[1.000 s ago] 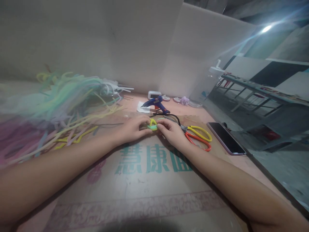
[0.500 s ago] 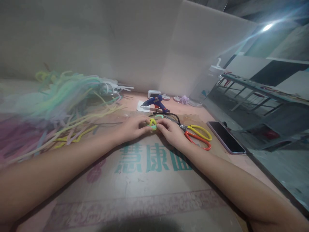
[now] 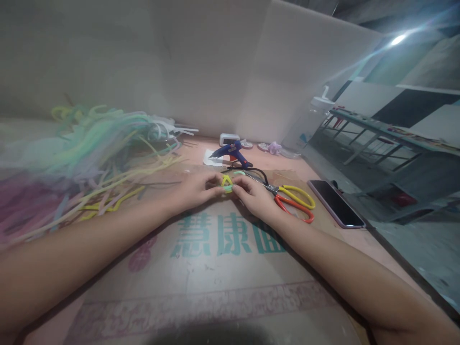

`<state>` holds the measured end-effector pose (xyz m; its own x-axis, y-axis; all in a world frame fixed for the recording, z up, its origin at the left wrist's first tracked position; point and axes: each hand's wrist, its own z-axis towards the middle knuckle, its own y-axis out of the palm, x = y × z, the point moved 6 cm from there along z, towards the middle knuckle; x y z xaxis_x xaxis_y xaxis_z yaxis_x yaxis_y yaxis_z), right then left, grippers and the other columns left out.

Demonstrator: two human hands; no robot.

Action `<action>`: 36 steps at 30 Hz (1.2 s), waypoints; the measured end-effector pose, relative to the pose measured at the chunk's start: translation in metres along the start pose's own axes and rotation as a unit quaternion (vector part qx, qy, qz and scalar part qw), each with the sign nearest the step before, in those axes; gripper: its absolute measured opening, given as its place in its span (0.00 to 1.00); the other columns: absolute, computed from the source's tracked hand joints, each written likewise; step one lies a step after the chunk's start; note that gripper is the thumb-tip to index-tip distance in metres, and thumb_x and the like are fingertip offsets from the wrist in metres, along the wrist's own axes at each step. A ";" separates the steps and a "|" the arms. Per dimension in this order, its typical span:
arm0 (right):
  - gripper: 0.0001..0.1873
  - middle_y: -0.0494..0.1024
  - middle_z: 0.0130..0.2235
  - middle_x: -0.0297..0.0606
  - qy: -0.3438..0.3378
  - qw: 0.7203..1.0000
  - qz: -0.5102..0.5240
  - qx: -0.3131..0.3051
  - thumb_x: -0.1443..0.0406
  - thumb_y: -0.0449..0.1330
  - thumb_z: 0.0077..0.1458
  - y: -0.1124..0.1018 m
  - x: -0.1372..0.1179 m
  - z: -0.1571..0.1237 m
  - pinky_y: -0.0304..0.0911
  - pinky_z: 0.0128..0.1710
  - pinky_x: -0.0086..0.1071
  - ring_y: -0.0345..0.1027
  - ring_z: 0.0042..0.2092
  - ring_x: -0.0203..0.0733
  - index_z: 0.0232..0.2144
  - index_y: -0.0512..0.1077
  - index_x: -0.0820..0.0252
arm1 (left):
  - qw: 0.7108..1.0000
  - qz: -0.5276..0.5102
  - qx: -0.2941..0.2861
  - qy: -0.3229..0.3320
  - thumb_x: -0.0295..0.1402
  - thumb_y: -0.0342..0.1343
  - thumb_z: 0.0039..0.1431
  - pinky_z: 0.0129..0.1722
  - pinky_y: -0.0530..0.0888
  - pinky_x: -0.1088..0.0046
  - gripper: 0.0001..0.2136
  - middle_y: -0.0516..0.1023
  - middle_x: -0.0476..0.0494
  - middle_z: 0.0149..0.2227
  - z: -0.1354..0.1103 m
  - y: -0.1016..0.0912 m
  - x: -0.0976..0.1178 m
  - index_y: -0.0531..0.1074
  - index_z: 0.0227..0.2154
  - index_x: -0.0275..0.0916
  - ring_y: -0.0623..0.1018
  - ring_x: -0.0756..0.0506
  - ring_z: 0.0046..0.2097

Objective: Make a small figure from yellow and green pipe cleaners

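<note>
Both my hands meet at the middle of a cardboard sheet (image 3: 215, 268) printed with green characters. My left hand (image 3: 196, 190) and my right hand (image 3: 253, 194) each pinch a small bent piece of yellow and green pipe cleaner (image 3: 226, 183) from either side, fingertips closed on it. The piece forms a small loop held just above the cardboard. Part of it is hidden by my fingers.
A big heap of pastel pipe cleaners (image 3: 82, 148) fills the left side. A blue glue gun (image 3: 232, 153) with a black cord lies behind my hands. Yellow and orange scissors (image 3: 294, 201) and a phone (image 3: 336, 203) lie to the right. White wall panels stand behind.
The hands have stayed almost in place, with the fingers shifting slightly on the small loop. A short green end behind it has turned a little.
</note>
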<state>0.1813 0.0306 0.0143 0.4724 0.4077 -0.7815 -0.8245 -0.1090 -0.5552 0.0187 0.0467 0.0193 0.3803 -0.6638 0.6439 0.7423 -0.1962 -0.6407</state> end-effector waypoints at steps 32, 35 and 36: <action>0.13 0.82 0.35 0.37 -0.034 0.990 -0.101 0.087 0.60 0.55 0.63 -0.013 -0.005 -0.007 0.67 0.39 0.38 0.75 0.35 0.44 0.45 0.76 0.52 | 0.995 0.071 0.045 -0.045 0.41 0.56 0.61 0.42 0.71 0.65 0.10 0.79 0.44 0.39 0.002 -0.005 -0.006 0.72 0.32 0.40 0.76 0.42 0.42; 0.13 0.83 0.41 0.37 -0.049 0.984 -0.151 0.078 0.60 0.55 0.63 -0.012 -0.006 -0.008 0.66 0.40 0.39 0.74 0.37 0.45 0.45 0.77 0.51 | 0.996 0.064 0.045 -0.036 0.41 0.57 0.61 0.45 0.72 0.64 0.10 0.80 0.44 0.41 0.002 -0.005 -0.003 0.73 0.33 0.40 0.77 0.42 0.44; 0.13 0.83 0.41 0.37 -0.049 0.984 -0.155 0.076 0.60 0.55 0.63 -0.011 -0.006 -0.007 0.66 0.40 0.39 0.74 0.38 0.45 0.45 0.77 0.51 | 0.997 0.059 0.040 -0.026 0.41 0.56 0.62 0.46 0.72 0.64 0.10 0.80 0.44 0.41 0.002 -0.005 -0.001 0.73 0.33 0.40 0.77 0.42 0.44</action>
<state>0.1901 0.0227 0.0235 0.6826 0.4855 -0.5463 -0.6859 0.1674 -0.7082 0.0158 0.0493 0.0224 0.4942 -0.6401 0.5882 0.7320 -0.0587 -0.6788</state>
